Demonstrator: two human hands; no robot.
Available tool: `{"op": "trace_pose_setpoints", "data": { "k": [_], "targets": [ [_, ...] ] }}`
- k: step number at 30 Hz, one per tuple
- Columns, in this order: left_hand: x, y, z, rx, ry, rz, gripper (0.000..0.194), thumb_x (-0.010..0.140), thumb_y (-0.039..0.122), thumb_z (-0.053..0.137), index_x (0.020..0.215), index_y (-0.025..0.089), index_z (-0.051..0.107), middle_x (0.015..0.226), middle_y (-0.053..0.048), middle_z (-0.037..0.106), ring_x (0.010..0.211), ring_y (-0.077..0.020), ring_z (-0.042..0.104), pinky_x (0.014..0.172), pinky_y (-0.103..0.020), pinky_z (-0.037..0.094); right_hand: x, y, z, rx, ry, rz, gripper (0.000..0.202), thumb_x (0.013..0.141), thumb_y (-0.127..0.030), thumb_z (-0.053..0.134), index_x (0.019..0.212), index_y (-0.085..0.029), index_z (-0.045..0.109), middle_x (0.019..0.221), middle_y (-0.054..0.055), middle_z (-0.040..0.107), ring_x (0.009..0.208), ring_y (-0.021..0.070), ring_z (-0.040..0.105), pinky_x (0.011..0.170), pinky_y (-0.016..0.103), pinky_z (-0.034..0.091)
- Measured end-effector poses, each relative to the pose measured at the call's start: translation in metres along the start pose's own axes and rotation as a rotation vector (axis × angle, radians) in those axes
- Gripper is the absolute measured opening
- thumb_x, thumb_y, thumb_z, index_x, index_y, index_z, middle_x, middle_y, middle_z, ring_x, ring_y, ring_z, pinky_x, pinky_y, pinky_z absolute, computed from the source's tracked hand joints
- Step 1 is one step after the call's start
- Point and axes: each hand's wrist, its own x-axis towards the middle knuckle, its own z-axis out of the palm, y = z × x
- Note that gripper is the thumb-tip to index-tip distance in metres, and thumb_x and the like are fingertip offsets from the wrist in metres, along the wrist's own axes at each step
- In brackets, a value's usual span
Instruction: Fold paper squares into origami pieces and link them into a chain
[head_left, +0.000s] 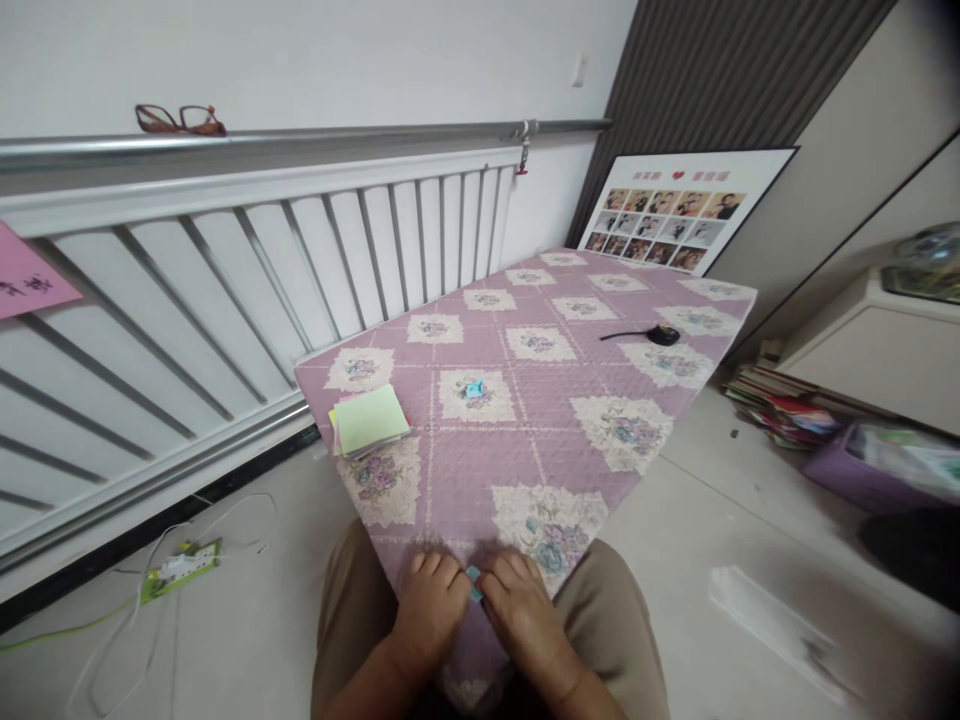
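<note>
Near the close corner of the table, a small piece of folded blue paper [475, 583] shows between my two hands. My left hand [430, 608] is closed, with its thumb side at the paper's left edge. From the other side my right hand [525, 612] is closed on the paper's right edge. My fingertips partly hide the paper, so its full shape cannot be made out. Farther up the table lies another small folded blue paper [474, 389]. A stack of coloured paper sheets [372, 419], pale green on top, lies at the table's left edge.
A purple flowered cloth covers the table [480, 470]. A black object with a thin strap [663, 335] lies toward its right side. The white radiator [330, 260] runs along the left, with glasses [180, 122] on the pipe above. A power strip [182, 568] with cables is on the floor.
</note>
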Motion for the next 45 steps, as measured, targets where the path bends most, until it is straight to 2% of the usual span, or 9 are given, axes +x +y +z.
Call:
{"op": "trace_pose_setpoints", "data": {
  "k": [4,12,19,26,30,34,40,45],
  "targets": [
    [-0.005,0.0,-0.002,-0.077,-0.012,-0.045,0.018,0.094,0.027,0.047,0.09,0.022,0.064,0.094,-0.003,0.063,0.091,-0.0215,0.051,0.08,-0.038,0.032,-0.005,0.002,0.001,0.052,-0.036,0.07,0.008,0.085,-0.018,0.061,0.078,-0.023,0.063,0.081,0.001,0.061,0.083,0.0193,0.049,0.082,0.034,0.033],
    [-0.007,-0.002,-0.003,-0.319,0.074,-0.216,0.012,0.086,0.023,0.055,0.079,0.023,0.064,0.089,0.0,0.061,0.091,-0.0185,0.05,0.083,-0.035,0.03,-0.001,0.001,-0.013,0.198,-0.078,0.235,0.007,0.084,-0.022,0.061,0.078,-0.024,0.063,0.084,0.001,0.062,0.087,0.0196,0.053,0.083,0.033,0.034],
    [-0.002,0.003,-0.01,-0.315,0.042,-0.276,0.02,0.088,0.028,0.048,0.078,0.023,0.064,0.09,-0.003,0.062,0.09,-0.0214,0.051,0.08,-0.038,0.029,0.009,-0.004,-0.017,0.165,-0.097,0.359,0.011,0.084,-0.027,0.062,0.073,-0.024,0.062,0.083,0.001,0.061,0.087,0.021,0.053,0.081,0.034,0.033],
    [0.006,0.004,-0.015,-0.24,-0.026,-0.323,0.018,0.086,0.028,0.048,0.079,0.021,0.063,0.092,-0.004,0.063,0.092,-0.0237,0.051,0.08,-0.039,0.029,0.013,-0.003,-0.018,0.147,-0.095,0.386,0.015,0.083,-0.029,0.063,0.069,-0.023,0.06,0.08,0.001,0.062,0.086,0.0208,0.054,0.079,0.034,0.033],
    [0.009,0.002,-0.018,-0.259,-0.059,-0.35,0.016,0.084,0.028,0.05,0.074,0.021,0.06,0.088,-0.003,0.063,0.09,-0.0229,0.052,0.079,-0.038,0.029,0.014,-0.002,-0.016,0.151,-0.083,0.397,0.016,0.082,-0.029,0.064,0.068,-0.023,0.059,0.08,0.001,0.062,0.086,0.0211,0.054,0.078,0.034,0.033],
    [0.014,-0.001,-0.019,-0.292,-0.094,-0.374,0.009,0.082,0.026,0.052,0.08,0.022,0.059,0.089,-0.001,0.063,0.092,-0.0223,0.053,0.08,-0.037,0.029,0.015,0.0,-0.014,0.156,-0.088,0.396,0.016,0.081,-0.029,0.065,0.068,-0.023,0.059,0.08,0.0,0.062,0.085,0.0208,0.054,0.076,0.033,0.033],
    [0.021,-0.005,-0.02,-0.291,-0.16,-0.381,0.009,0.082,0.027,0.052,0.084,0.022,0.06,0.093,-0.002,0.064,0.094,-0.0237,0.054,0.081,-0.038,0.029,0.017,0.002,-0.012,0.137,-0.125,0.411,0.016,0.08,-0.032,0.066,0.068,-0.024,0.06,0.081,0.001,0.063,0.085,0.0216,0.054,0.076,0.034,0.032],
    [0.024,-0.005,-0.025,-0.286,-0.165,-0.356,0.008,0.082,0.027,0.053,0.083,0.022,0.059,0.092,-0.001,0.064,0.094,-0.0242,0.054,0.081,-0.039,0.028,0.022,0.0,-0.014,0.101,-0.185,0.427,0.016,0.081,-0.033,0.064,0.068,-0.024,0.061,0.085,0.002,0.065,0.088,0.0229,0.055,0.075,0.035,0.032]
  ]
}}
